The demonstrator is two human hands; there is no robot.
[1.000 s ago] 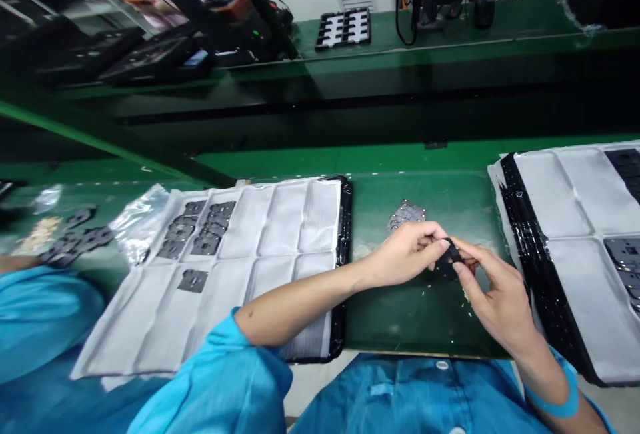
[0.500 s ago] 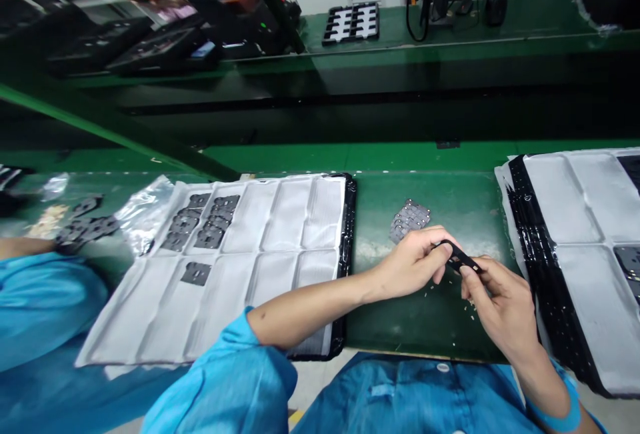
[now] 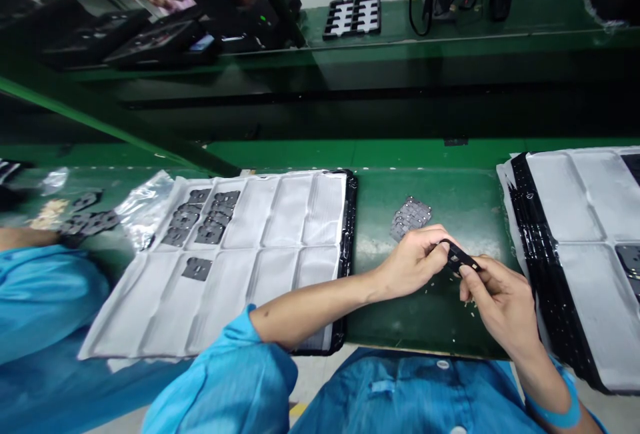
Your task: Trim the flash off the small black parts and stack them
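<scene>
A small flat black part (image 3: 456, 257) with pale rectangular spots is held between my two hands above the green table. My left hand (image 3: 417, 257) pinches its left end between thumb and fingers. On the other end, my right hand (image 3: 500, 297) is closed, thumb on top and fingers beneath. Just beyond my left hand lies a pile of grey flat parts (image 3: 410, 215). Tiny pale bits (image 3: 473, 307) are scattered on the table under my hands.
To the left, a white compartmented tray (image 3: 285, 214) holds several dark flat parts (image 3: 219, 216). Another such tray (image 3: 565, 187) stands at right. A co-worker's blue sleeve (image 3: 45, 301) is at far left, near a clear plastic bag (image 3: 145, 211). A green shelf (image 3: 450, 39) runs behind.
The black part has tilted so more of its face with the pale spots shows. Both hands keep hold of it in nearly the same place. The view has shifted slightly.
</scene>
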